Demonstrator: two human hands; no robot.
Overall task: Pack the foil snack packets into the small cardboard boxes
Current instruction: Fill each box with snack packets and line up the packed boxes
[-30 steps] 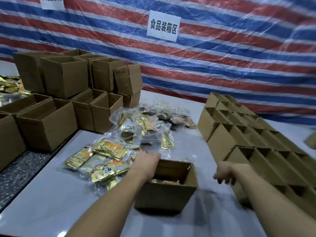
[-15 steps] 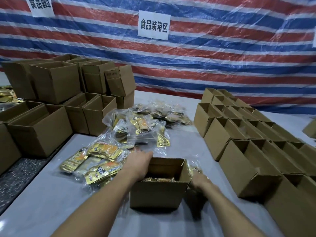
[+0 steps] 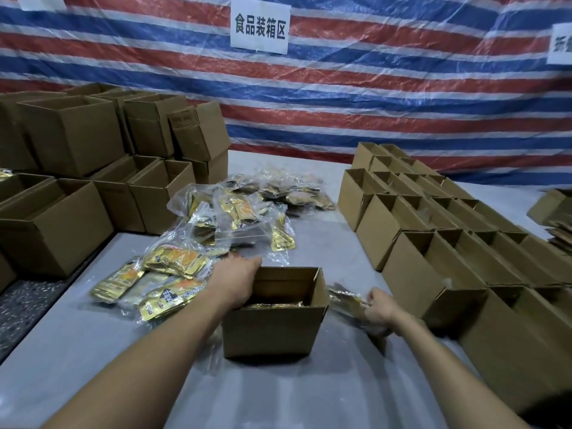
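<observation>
Head view: the left hand [image 3: 240, 281] clamps the open box [image 3: 274, 323] by its rim to steady it on the tabletop [image 3: 325, 391]; right hand [image 3: 378, 308] fingers pinch a foil packet [image 3: 345, 300] just beside it, ready for loading.

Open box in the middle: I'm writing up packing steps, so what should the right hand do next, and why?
Probably lift its packet leftward over the box rim and drop it in. The right hand grips that packet just beside the box, which is open with gold packets only at the bottom, while the left hand steadies the box's left wall.
</observation>
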